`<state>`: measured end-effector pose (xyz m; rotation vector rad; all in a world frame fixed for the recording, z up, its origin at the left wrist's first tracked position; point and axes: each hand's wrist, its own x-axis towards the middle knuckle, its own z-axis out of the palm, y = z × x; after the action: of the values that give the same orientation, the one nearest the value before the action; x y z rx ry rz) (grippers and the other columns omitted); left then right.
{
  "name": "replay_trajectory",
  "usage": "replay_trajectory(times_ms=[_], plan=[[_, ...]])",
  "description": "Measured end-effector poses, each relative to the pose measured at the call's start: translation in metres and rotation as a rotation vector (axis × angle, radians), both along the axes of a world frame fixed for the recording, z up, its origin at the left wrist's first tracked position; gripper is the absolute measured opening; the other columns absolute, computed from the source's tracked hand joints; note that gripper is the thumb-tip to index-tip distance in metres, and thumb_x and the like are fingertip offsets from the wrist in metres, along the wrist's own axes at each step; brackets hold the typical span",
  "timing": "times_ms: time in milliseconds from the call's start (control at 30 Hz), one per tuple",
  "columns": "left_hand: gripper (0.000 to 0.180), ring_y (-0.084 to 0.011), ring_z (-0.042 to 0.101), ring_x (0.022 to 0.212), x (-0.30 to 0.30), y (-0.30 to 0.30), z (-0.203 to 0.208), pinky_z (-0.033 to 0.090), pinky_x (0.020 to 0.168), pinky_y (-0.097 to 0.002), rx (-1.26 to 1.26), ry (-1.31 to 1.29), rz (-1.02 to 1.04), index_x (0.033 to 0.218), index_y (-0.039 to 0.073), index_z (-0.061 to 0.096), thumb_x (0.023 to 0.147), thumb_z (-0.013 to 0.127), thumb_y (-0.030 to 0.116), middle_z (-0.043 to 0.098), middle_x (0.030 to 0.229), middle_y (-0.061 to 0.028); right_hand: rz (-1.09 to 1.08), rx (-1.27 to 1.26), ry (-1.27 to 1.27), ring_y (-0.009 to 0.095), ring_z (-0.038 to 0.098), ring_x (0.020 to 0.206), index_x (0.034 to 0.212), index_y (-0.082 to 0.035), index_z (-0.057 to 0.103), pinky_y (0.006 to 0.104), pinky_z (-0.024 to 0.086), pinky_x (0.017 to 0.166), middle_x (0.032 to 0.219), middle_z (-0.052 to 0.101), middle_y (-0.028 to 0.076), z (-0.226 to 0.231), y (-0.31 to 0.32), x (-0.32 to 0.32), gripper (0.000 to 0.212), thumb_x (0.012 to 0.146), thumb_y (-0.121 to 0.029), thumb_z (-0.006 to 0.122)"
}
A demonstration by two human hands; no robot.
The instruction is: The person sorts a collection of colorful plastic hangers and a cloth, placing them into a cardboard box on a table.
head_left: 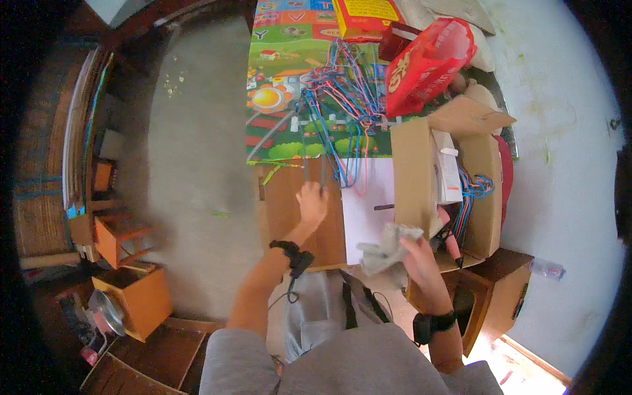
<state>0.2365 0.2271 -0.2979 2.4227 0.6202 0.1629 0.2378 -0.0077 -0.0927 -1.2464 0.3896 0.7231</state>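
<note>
My left hand [313,203] is over the brown wooden tabletop, its fingers closed on the near end of a thin blue-green clothes hanger [305,146]. That hanger reaches back toward a tangled heap of blue and pink clothes hangers [352,92] on a colourful printed mat [273,138]. In my right hand [416,253] is a crumpled grey cloth [388,247], held above the table's near edge beside an open cardboard box [413,168]. Inside the box are more hangers [475,187], a white carton [447,168] and a pink tool with a dark tip [452,250].
A white sheet [368,220] lies between my hands with a dark stick [384,207] on it. Behind the box stand a red plastic bag [431,66] and a yellow-red box [368,18]. A wooden cabinet [510,296] is at the right, below the wall.
</note>
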Motion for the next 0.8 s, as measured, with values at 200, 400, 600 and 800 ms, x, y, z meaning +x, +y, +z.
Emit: replay_trajectory(times_ms=[200, 400, 600, 800], plan=[[0.028, -0.0180, 0.055, 0.060, -0.010, 0.015, 0.108, 0.041, 0.057, -0.0294, -0.809, -0.128, 0.152, 0.079, 0.006, 0.045, 0.089, 0.044, 0.032, 0.051, 0.067, -0.0059, -0.097, 0.576, 0.119, 0.020, 0.044, 0.111, 0.123, -0.005, 0.038, 0.0353, 0.035, 0.095, 0.119, 0.047, 0.006, -0.019, -0.003, 0.014, 0.040, 0.086, -0.014, 0.052], [0.026, -0.0113, 0.052, 0.054, -0.041, -0.050, 0.200, 0.041, 0.050, -0.0253, -0.823, -0.295, -0.073, 0.080, 0.006, 0.043, 0.093, 0.037, 0.028, 0.048, 0.059, -0.0017, 0.113, 0.618, -0.069, 0.017, 0.046, 0.107, 0.134, -0.011, 0.027, 0.0319, 0.036, 0.093, 0.118, 0.047, 0.004, -0.017, 0.034, 0.020, 0.048, 0.090, -0.013, 0.045], [0.026, -0.0128, 0.053, 0.049, -0.104, -0.117, 0.261, 0.042, 0.046, -0.0264, -0.620, -0.098, -0.166, 0.079, 0.003, 0.039, 0.093, 0.036, 0.024, 0.049, 0.057, -0.0058, 0.159, 0.345, -0.340, 0.014, 0.052, 0.092, 0.133, -0.008, 0.030, 0.0299, 0.043, 0.082, 0.104, 0.052, 0.007, -0.037, 0.046, 0.020, 0.053, 0.085, -0.011, 0.053], [0.023, -0.0104, 0.050, 0.047, -0.155, -0.132, 0.281, 0.043, 0.045, -0.0252, -0.687, 0.153, -0.225, 0.085, 0.004, 0.042, 0.094, 0.035, 0.024, 0.046, 0.059, -0.0030, 0.092, 0.582, -0.212, 0.018, 0.055, 0.092, 0.107, -0.002, 0.050, 0.0326, 0.045, 0.084, 0.102, 0.057, 0.007, -0.031, 0.013, 0.099, 0.026, 0.086, -0.018, 0.053]])
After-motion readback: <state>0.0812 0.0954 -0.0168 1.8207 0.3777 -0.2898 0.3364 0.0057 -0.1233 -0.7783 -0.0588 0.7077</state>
